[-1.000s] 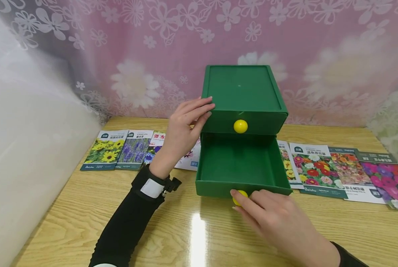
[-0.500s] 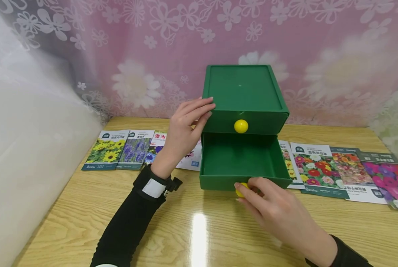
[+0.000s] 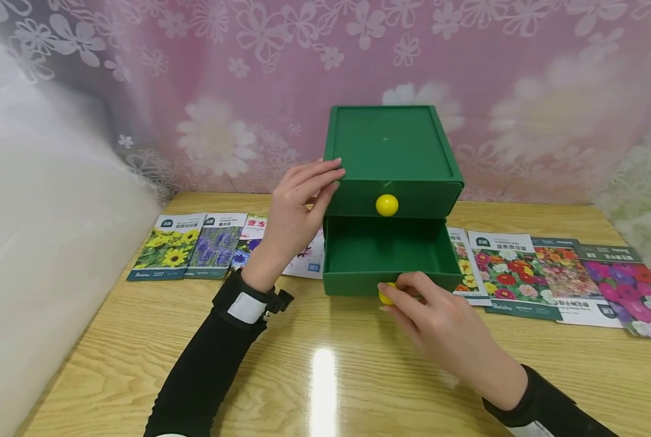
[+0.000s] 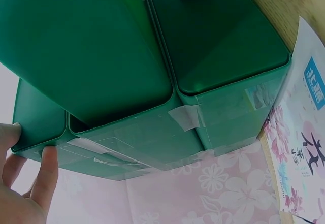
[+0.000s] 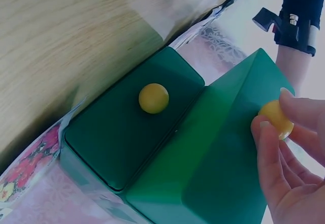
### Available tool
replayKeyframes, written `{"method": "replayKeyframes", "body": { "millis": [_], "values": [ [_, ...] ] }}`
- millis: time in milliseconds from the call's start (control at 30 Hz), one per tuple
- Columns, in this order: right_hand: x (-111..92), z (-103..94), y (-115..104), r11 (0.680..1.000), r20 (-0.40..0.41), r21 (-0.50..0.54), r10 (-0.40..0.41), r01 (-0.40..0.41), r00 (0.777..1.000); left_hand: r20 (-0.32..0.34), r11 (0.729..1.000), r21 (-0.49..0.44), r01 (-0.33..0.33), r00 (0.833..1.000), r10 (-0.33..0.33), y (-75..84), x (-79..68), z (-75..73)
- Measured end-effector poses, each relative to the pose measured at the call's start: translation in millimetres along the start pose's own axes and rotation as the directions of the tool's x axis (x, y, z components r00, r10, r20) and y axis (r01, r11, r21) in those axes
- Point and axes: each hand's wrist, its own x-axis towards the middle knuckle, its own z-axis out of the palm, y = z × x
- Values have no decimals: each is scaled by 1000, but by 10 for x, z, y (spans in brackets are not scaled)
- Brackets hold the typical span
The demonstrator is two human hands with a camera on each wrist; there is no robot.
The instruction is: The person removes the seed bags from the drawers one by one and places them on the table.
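A green cabinet of drawers (image 3: 385, 142) with round yellow knobs stands on the table. Its middle drawer (image 3: 347, 284) is pulled partway out, and the part of its inside that shows is bare. My right hand (image 3: 448, 321) pinches that drawer's yellow knob (image 5: 278, 121) between thumb and fingertips. My left hand (image 3: 303, 200) rests on the cabinet's upper left front corner, its fingers laid over the top edge. The top drawer (image 3: 423, 200) is closed. A closed bottom drawer (image 5: 111, 137) shows in the right wrist view; in the head view the middle drawer hides it.
Several seed packets with flower pictures lie on the wooden table (image 3: 249, 376): sunflower (image 3: 167, 247) and lavender (image 3: 216, 246) packets at the left, a zinnia packet (image 3: 513, 273) among others at the right. A pink flowered curtain (image 3: 281, 73) hangs close behind the cabinet.
My right hand has moved away from me with the knob, and the middle drawer has slid farther into the cabinet. The left hand stays at the corner.
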Motion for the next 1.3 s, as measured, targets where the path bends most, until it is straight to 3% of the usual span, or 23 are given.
{"method": "replayKeyframes", "body": {
  "millis": [400, 1300],
  "values": [
    [129, 52, 91, 998, -64, -3, -65, 65, 996, 7, 1000, -8, 22, 1000, -22, 16, 0, -14],
    [276, 129, 240, 999, -28, -4, -34, 34, 999, -4, 1000, -20, 5, 1000, -5, 2, 3, -16]
  ]
}}
